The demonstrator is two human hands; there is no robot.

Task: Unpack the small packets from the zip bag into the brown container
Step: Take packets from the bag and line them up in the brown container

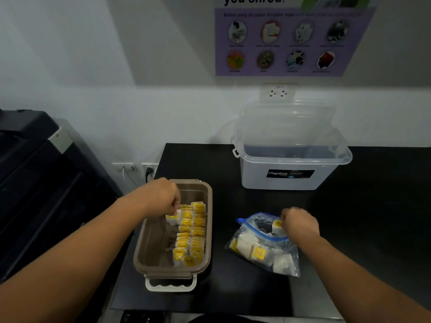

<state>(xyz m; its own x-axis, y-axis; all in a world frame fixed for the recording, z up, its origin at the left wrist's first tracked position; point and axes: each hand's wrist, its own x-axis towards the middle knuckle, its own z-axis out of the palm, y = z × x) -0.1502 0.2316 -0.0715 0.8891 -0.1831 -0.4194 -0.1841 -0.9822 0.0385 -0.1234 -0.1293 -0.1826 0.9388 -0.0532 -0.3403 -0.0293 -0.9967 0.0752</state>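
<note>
Now my left hand [161,197] pinches one small packet [172,217] over the far end of the brown container [152,249], just left of the rows of packets [192,231] filling its right side. My right hand [299,223] has its fingers curled on another packet [277,226] at the blue-edged mouth of the zip bag [263,251], which lies right of the container on the black table [361,217]. Far right stands a clear box [289,180], lid up.
</note>
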